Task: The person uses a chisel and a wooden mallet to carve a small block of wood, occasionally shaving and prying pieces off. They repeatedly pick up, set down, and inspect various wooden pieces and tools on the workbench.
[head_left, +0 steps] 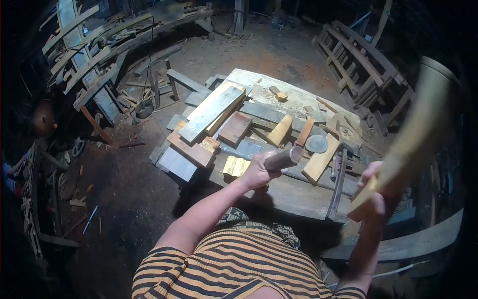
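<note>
My left hand (259, 172) is closed around a dark cylindrical piece (282, 159) with a flat round end, held above the bench's near edge; its kind does not show clearly. On the right, my right hand (372, 192) grips the lower end of a long, pale, curved piece of wood (418, 122). That piece stands tilted up to the right, its upper part smeared by motion. Beside my left hand lies a small grooved yellow wood block (236, 166). A metal clamp (340, 177) and a pale board (321, 159) lie on the bench between my hands.
The workbench (294, 194) carries planks (211, 114), a reddish block (235, 128), a grey disc (316, 143) and a yellow wedge-shaped piece (280, 130). Timber racks stand at left (94, 60) and right (358, 65). Wood scraps litter the floor (124, 187).
</note>
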